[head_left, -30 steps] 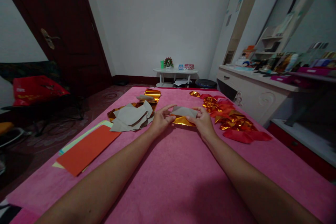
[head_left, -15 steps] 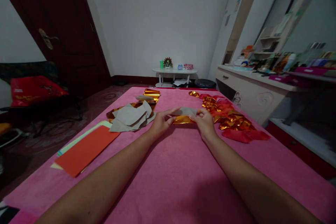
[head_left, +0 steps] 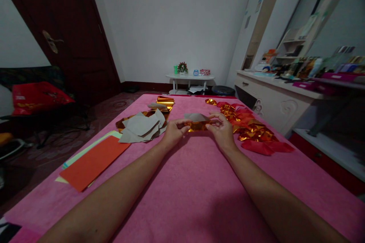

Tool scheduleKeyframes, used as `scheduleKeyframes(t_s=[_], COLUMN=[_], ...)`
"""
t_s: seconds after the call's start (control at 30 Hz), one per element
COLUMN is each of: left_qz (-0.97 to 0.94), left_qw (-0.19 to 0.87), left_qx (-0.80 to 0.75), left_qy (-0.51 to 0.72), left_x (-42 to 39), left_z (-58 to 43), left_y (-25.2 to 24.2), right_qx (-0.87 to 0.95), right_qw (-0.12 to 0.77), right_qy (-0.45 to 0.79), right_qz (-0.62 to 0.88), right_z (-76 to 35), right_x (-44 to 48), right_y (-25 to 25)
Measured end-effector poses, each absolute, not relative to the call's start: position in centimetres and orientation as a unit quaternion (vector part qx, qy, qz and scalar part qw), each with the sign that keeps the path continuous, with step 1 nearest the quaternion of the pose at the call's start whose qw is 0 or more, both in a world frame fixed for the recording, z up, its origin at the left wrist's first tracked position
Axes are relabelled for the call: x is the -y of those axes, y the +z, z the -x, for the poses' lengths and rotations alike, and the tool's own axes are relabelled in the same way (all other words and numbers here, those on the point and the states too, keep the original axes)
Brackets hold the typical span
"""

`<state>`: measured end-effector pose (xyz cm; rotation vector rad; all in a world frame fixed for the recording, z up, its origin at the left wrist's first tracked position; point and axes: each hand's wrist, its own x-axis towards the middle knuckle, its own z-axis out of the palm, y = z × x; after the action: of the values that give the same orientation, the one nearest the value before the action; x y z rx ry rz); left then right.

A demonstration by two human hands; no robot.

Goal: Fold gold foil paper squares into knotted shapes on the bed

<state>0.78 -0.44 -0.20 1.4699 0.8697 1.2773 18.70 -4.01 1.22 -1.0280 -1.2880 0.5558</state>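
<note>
L hand (head_left: 173,132), R hand (head_left: 222,130), fingers pinching gray/gold foil (head_left: 199,126) at opp. ends, pink counter (head_left: 182,186) broad on near side, orange card (head_left: 95,162) nr L edge, red bag (head_left: 40,99) L, print too blurry

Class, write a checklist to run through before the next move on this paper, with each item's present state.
1. Left hand gripping the gold-and-grey sheet: ok.
2. Right hand gripping its other end: ok.
3. Grey side covered: not ok, grey shows above the gold.
4. Sheet apart from the grey pile: ok.
5. Sheet apart from the red and gold pieces: ok.
6. Sheet lifted off the pink cloth: cannot tell.
</note>
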Motion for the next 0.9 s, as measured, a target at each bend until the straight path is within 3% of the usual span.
scheduleKeyframes(t_s=[0.17,0.4,0.7,0.9], left_qz=[-0.59,-0.617,-0.592,-0.597], left_qw=[0.503,0.482,0.483,0.482], left_qx=[-0.353,-0.353,-0.353,-0.37], left_qy=[0.524,0.512,0.54,0.523], left_x=[0.0,-0.1,0.6,0.7], left_z=[-0.7,-0.6,-0.6,-0.6], left_y=[-0.8,-0.9,0.2,0.3], right_qx=[0.602,0.629,0.529,0.467], right_qw=[0.647,0.608,0.616,0.649], right_qy=[0.16,0.139,0.339,0.392], right_qz=[0.441,0.464,0.475,0.455], right_z=[-18.9,-19.0,-19.0,-18.9], right_x=[4.4,4.1,3.3,3.4], right_y=[1.6,1.3,0.1,-0.2])
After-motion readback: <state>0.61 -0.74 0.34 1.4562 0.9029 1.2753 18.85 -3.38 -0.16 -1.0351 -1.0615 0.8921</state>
